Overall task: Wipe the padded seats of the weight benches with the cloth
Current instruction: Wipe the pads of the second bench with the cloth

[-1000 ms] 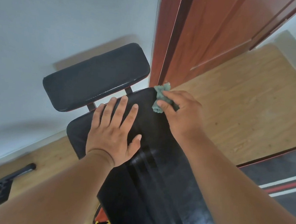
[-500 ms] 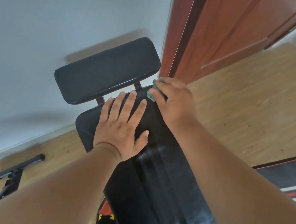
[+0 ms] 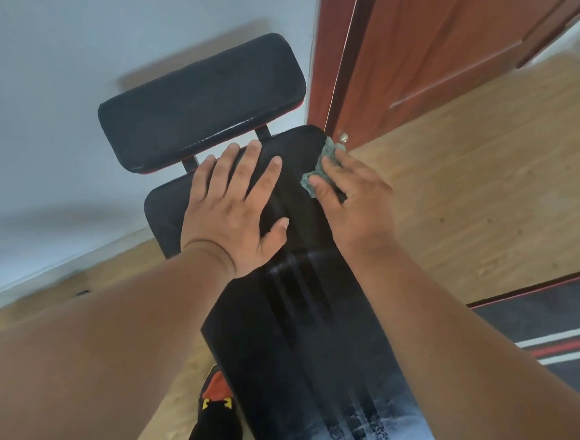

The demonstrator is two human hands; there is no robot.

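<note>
A black padded bench seat [image 3: 295,323] runs from the bottom of the view up to the middle, with pale streaks along its length. Beyond its far end sits a second, smaller black pad [image 3: 200,103], set crosswise on two short posts. My left hand [image 3: 234,209] lies flat on the far part of the long pad, fingers spread. My right hand [image 3: 355,203] presses a crumpled grey-green cloth [image 3: 321,168] onto the pad near its far right corner; most of the cloth is under my fingers.
A white wall [image 3: 88,34] stands right behind the bench. A red-brown wooden door [image 3: 430,58] is at the right rear, with a small metal stop [image 3: 344,137] at its foot. Wood flooring [image 3: 490,182] lies to the right, and a dark striped mat [image 3: 549,327] at lower right.
My right hand with the cloth slid up to the pad's far right corner, then back a little toward me. My left hand has stayed flat on the pad. The view shifted slightly.
</note>
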